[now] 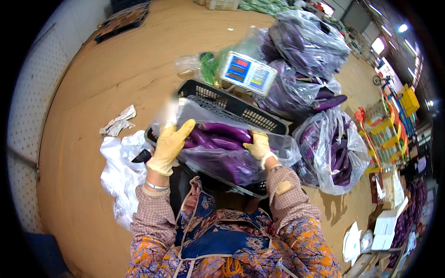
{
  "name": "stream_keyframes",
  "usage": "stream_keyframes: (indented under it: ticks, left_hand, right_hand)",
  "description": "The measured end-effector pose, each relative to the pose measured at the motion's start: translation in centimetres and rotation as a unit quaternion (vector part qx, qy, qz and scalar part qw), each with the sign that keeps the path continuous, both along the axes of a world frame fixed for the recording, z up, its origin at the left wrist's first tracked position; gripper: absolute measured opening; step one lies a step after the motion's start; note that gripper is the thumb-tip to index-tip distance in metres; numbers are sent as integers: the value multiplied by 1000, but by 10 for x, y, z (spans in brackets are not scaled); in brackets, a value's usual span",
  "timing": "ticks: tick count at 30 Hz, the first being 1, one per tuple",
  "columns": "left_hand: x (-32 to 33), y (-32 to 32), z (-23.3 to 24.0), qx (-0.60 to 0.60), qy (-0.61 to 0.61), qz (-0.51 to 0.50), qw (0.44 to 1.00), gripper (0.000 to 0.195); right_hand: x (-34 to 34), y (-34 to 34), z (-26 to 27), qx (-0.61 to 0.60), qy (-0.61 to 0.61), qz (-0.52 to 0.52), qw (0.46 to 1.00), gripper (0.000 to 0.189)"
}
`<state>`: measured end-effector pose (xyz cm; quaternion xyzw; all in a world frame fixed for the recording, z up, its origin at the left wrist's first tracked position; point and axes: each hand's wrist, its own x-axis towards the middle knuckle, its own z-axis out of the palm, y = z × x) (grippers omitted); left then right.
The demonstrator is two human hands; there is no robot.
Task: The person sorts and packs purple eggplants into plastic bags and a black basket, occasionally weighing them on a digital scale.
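Observation:
A clear plastic bag (222,165) full of long purple eggplants (227,141) lies before me in a black plastic crate (260,190). My left hand (169,147), in a yellow glove, is at the bag's left side with its thumb spread away from the fingers. A blurred patch covers its fingertips. At the right end of the eggplants is my right hand (259,145), also gloved, its thumb and fingers around the tip of one eggplant (231,131).
Behind the crate stand another black crate (236,107) and a digital scale display (248,72). Bagged eggplants (306,45) are piled at the back right; one more bag (333,153) is right of me. White plastic sheeting (120,177) and crumpled paper (120,121) lie on the left floor.

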<state>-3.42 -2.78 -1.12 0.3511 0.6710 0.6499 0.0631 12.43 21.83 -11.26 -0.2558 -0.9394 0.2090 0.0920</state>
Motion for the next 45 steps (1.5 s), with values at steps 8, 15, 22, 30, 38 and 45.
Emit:
stream_keyframes:
  ticks: [8, 15, 22, 30, 38, 45]
  left_hand:
    - [17, -14, -18, 15, -214, -56, 975, 49]
    - [19, -2, -66, -37, -174, -56, 982, 61]
    - [29, 14, -71, -52, -216, -67, 973, 42]
    - [68, 30, -30, -64, -127, -64, 988, 28]
    - [96, 46, -13, -94, -82, -75, 989, 30]
    - [112, 56, -3, -102, -49, -97, 989, 31]
  right_hand:
    - [39, -12, 15, -67, 70, 92, 991, 40]
    - [164, -5, 127, -354, 394, -38, 847, 31]
    - [299, 129, 61, -69, 342, -420, 838, 30]
    - [276, 173, 50, -144, 179, -489, 841, 54]
    - [228, 207, 50, -101, -11, -546, 832, 124]
    - [262, 225, 30, -215, 268, -518, 784, 105]
